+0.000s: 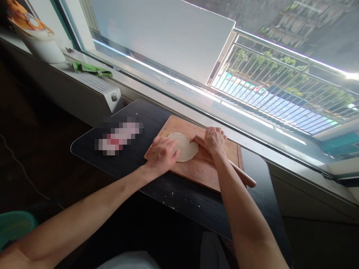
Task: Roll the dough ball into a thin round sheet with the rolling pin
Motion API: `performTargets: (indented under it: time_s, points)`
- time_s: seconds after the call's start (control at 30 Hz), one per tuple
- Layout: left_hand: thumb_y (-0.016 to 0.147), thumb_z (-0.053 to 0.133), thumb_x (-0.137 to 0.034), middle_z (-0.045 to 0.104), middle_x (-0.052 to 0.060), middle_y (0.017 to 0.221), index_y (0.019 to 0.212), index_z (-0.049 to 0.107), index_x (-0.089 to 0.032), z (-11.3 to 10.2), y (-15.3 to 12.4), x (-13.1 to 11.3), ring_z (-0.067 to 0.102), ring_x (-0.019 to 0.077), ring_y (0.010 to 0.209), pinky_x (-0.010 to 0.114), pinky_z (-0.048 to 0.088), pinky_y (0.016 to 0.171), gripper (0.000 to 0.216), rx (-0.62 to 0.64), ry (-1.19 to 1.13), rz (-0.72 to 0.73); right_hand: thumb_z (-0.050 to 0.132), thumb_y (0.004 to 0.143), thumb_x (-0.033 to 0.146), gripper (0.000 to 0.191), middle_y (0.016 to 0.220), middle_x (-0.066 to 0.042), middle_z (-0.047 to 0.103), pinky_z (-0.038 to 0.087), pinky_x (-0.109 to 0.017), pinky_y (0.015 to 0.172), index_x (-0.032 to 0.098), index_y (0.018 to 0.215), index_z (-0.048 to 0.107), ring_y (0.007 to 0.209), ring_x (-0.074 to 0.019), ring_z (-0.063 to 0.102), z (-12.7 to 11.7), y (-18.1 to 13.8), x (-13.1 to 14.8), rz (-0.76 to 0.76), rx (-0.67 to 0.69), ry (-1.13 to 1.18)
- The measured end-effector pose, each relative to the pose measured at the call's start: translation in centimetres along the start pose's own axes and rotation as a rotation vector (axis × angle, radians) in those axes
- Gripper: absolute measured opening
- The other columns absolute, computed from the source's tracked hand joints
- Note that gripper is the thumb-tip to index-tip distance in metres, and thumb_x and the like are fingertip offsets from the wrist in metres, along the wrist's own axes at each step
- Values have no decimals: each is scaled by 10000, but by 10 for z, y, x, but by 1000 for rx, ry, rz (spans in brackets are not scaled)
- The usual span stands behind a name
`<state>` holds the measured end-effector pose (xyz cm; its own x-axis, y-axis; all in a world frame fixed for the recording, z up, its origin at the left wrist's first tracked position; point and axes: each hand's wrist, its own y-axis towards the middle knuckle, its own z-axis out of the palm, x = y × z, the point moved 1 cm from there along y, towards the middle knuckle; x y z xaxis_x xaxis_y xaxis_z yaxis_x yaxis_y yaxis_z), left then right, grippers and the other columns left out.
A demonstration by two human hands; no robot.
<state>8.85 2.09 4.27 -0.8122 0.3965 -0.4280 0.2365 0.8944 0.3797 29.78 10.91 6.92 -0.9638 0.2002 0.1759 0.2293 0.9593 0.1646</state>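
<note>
Dough (187, 147): on board (206, 175), left half — apparently mid-rolling
Right hand (215, 139): grip closed around rolling pin (242, 173)
Left hand (163, 155): at dough's left edge — can't tell if pinching
Next move: probably calls for turning dough

Furnishings beside a window (151, 76).
A green cloth (91, 69) lies on a white radiator (95, 83), near a white container (46, 48); metal railing (276, 84) outside; thin cord (21, 170) and green tub (29, 221) at lower left.
</note>
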Motion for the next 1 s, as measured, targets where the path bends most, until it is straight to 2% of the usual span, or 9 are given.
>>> performTargets:
  time_s: [0.1,0.23,0.33,0.43,0.5,0.6,0.7,0.83,1.0]
  points:
    - [810,622,-401,662,226,1110,1000,695,-83,-5,36,12,579,382,1106,523,433,955,377,93,205,-272,321,1016,437,431,1146,-124,648,408,-370,934,201,1017,681,1108,-259,556,-4,-30,-14,-145,101,51]
    - [730,658,-308,675,180,1088,931,665,-145,1,61,15,595,347,1080,450,456,917,258,222,186,-307,509,950,335,228,1151,-105,625,421,-308,883,193,1055,653,1061,-231,566,-8,-54,-44,-304,159,6]
    - [717,611,-166,677,79,909,878,607,-188,6,60,12,631,237,888,340,480,802,163,218,-66,-289,500,950,297,224,1128,-107,629,424,-306,883,179,1071,647,1029,-224,581,-11,-57,-69,-217,156,-27]
    - [747,568,-154,592,4,766,834,532,-194,5,57,1,572,150,705,256,454,651,103,132,-440,-300,503,952,313,248,1142,-115,629,423,-312,904,172,1095,648,1055,-234,580,-13,-59,-86,-141,150,-47]
    - [769,557,-179,539,-20,719,821,507,-193,-1,59,-12,520,122,645,228,419,591,73,99,-640,-287,498,956,319,274,1161,-123,626,420,-317,916,165,1132,642,1081,-242,575,-14,-61,-90,-124,150,-56]
    - [768,555,-184,512,-32,682,841,528,-186,-15,70,-34,485,109,613,216,394,560,78,160,-773,-195,483,964,325,300,1175,-124,622,418,-320,923,165,1170,632,1102,-249,572,-15,-66,-89,-119,147,-64]
    - [752,515,-143,547,-24,695,887,567,-185,-25,86,-46,509,116,624,226,420,577,151,267,-734,-104,464,971,327,302,1159,-116,627,424,-320,912,172,1170,629,1088,-247,582,-16,-69,-86,-115,131,-60]
    - [738,489,-139,631,17,778,938,617,-175,-16,111,-36,577,153,681,272,478,628,240,391,-537,-45,448,978,316,290,1153,-119,630,423,-320,908,170,1147,633,1100,-251,576,-17,-70,-86,-118,132,-73]
    - [728,528,-144,697,97,1065,969,691,-150,3,111,-12,639,224,948,329,496,859,291,312,-87,92,490,963,304,288,1165,-121,621,418,-317,904,166,1175,629,1089,-247,574,-21,-69,-85,-114,157,-77]
